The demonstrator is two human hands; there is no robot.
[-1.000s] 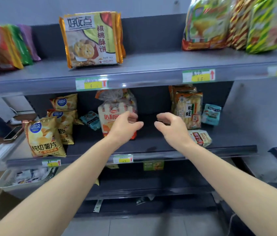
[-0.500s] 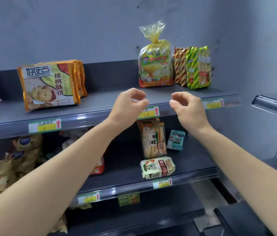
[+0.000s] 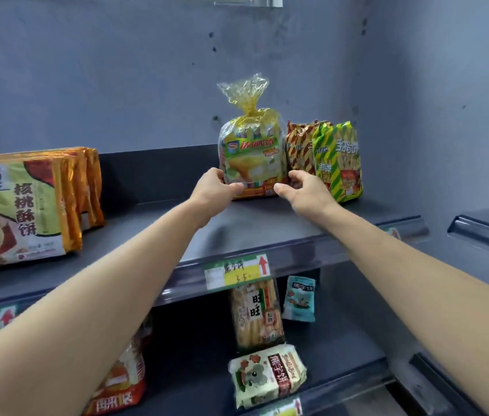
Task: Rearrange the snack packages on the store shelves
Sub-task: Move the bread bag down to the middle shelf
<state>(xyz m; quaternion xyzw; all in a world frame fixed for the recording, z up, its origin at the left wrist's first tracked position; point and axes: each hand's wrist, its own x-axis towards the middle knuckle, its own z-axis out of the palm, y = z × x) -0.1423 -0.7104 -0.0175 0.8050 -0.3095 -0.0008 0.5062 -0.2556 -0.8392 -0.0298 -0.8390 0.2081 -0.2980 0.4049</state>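
Note:
A clear bag of yellow-green wrapped cakes, tied at the top, stands upright at the back of the upper shelf. My left hand grips its lower left corner, thumb on the front. My right hand holds the lower right corner, with the thumb on the front and the fingers curled between the bag and the striped packs. The bag's base still rests on the shelf.
Red-striped and green-striped stick packs stand right against the bag. Walnut cookie packs stand at the left. On the lower shelf are rice crackers, a teal pack, a bear biscuit pack and a red-orange bag.
Both hands rose from the lower shelf to the upper one, reached forward and took hold of the cake bag. My view tilted up and to the right.

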